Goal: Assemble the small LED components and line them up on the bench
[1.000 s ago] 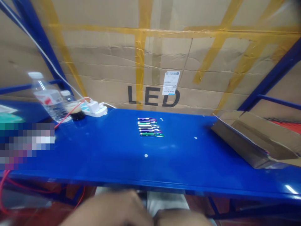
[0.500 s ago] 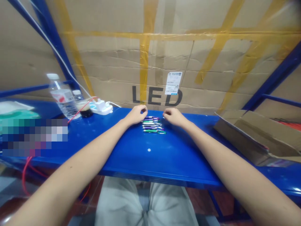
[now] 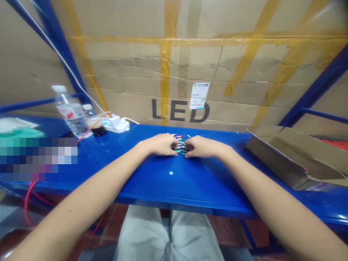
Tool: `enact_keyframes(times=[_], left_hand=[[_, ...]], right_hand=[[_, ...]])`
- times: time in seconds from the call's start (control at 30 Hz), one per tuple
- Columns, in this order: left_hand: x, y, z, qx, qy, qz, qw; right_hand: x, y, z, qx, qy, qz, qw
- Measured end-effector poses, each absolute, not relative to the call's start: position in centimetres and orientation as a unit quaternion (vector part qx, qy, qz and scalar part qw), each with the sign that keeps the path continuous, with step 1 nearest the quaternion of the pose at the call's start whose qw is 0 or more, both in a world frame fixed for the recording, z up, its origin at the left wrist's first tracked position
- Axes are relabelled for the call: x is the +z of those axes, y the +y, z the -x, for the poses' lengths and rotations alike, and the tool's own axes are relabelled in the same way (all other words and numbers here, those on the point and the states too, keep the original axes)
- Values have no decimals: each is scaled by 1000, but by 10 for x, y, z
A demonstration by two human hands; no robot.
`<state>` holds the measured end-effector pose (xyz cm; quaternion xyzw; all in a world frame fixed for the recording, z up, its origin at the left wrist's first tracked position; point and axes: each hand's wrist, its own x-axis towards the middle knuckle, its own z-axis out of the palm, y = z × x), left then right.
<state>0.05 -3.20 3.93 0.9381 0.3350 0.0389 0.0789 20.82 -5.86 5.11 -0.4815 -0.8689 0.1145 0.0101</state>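
Several shiny pens [image 3: 179, 145] in purple, green and silver lie side by side on the blue table [image 3: 174, 192]. My left hand [image 3: 163, 144] is curled around their left ends, thumb at the near side and fingers over the far side. From the right, my right hand [image 3: 200, 146] closes round the other ends in the same way. Only the middles of the pens show between my fingertips; their ends are hidden by my hands.
An open cardboard box [image 3: 288, 159] stands on the right. On the left are a water bottle [image 3: 72, 112], a cup of dark liquid [image 3: 98, 128] and a white power strip [image 3: 118, 125] with cables. A large cardboard sheet [image 3: 130, 79] marked LED rises behind the table.
Both hands have come nearer and inward, from beside the far pens to around both ends of the row. The pens look squeezed closer together.
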Motion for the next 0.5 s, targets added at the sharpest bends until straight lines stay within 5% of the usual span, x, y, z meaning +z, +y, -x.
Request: enact_keyframes(times=[0.17, 0.5], left_hand=[[34, -32, -3, 49, 324, -940, 97], [28, -27, -3, 181, 304, -926, 129]], right_hand=[[40, -60, -209, 101, -889, 447, -6], [32, -68, -220, 96, -875, 447, 158]])
